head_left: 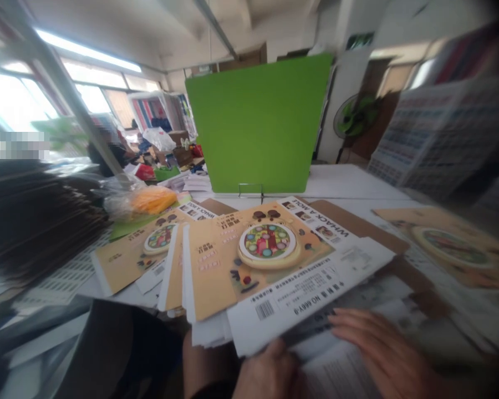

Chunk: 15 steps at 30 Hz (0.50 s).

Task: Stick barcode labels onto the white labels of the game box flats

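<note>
A fanned stack of flat printed cardboard sheets (220, 277), tan and white with a round game picture and "WHACK A MOLE" lettering, lies in front of me. At its near edge is my left hand (268, 371), fingers curled; whatever they grip is hidden. My right hand (374, 349) rests to the right, fingers stretched out and flat over a grey-white printed sheet (336, 371). Blur softens both hands.
Behind the sheets a green board (260, 127) stands upright on the white table (341, 180). More printed sheets (444, 244) lie at the right. Dark stacked cardboard (37, 221) rises at the left, near an orange item in plastic (153, 199).
</note>
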Each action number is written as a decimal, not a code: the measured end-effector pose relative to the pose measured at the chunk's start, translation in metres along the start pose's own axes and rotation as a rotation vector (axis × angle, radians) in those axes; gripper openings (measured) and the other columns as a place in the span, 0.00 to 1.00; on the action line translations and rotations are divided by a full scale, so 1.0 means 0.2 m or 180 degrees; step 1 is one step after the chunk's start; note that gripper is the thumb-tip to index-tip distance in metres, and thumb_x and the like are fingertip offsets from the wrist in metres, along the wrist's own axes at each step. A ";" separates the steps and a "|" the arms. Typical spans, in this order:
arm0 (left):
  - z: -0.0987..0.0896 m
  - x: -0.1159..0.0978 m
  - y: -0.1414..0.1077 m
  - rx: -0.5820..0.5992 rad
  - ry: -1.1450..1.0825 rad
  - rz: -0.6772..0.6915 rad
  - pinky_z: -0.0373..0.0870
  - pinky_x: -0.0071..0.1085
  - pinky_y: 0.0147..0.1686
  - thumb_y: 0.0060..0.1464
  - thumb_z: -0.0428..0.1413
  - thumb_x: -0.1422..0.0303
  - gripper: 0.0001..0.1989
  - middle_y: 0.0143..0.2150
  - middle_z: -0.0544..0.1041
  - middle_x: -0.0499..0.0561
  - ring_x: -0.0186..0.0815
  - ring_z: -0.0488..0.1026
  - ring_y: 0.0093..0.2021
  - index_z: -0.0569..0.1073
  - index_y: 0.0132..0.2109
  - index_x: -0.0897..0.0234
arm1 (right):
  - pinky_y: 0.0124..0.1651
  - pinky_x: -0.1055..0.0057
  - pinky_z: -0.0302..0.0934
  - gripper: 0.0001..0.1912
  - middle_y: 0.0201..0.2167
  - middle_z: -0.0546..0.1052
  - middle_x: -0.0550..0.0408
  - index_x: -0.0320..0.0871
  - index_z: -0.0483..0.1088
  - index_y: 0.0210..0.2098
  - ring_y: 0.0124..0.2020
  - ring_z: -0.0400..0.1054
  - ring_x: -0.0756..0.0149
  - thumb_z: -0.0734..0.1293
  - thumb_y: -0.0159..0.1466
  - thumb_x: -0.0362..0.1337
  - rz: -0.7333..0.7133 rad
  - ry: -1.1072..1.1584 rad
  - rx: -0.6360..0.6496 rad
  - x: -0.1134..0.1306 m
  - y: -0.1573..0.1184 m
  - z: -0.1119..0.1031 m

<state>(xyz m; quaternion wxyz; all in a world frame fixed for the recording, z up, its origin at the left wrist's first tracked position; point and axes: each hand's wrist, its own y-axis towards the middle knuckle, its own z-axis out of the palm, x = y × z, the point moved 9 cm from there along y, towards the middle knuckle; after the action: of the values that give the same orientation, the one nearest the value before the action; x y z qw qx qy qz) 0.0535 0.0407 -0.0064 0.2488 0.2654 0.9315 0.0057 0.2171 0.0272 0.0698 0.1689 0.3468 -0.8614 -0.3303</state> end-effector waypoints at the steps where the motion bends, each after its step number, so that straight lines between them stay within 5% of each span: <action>1: -0.04 0.00 0.01 0.0111 -0.0095 -0.0051 0.66 0.23 0.24 0.57 0.52 0.73 0.08 0.33 0.74 0.48 0.31 0.73 0.26 0.70 0.29 0.61 | 0.56 0.72 0.64 0.18 0.46 0.78 0.58 0.47 0.73 0.47 0.49 0.72 0.68 0.58 0.63 0.26 0.0095 0.0036 0.0019 0.03 0.01 0.02; 6: -0.16 0.04 0.02 0.0298 -0.0397 -0.0453 0.67 0.26 0.34 0.62 0.49 0.74 0.11 0.35 0.71 0.48 0.33 0.73 0.32 0.69 0.31 0.62 | 0.62 0.59 0.55 0.16 0.49 0.76 0.50 0.40 0.69 0.51 0.53 0.67 0.62 0.59 0.66 0.25 0.0204 0.0220 0.0151 0.08 0.01 0.15; 15: -0.09 0.03 0.01 0.0421 -0.0828 -0.0585 0.65 0.27 0.35 0.62 0.52 0.73 0.10 0.36 0.71 0.47 0.34 0.72 0.36 0.68 0.31 0.63 | 0.53 0.59 0.54 0.12 0.43 0.72 0.47 0.39 0.68 0.50 0.49 0.63 0.59 0.61 0.68 0.30 0.0434 0.0254 0.0290 0.07 0.01 0.18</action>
<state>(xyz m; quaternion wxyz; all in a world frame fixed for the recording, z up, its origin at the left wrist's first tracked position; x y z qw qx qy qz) 0.0420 0.0478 0.0061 0.3488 0.1934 0.9101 -0.1128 0.1888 0.0346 0.0461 0.2092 0.3076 -0.8898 -0.2645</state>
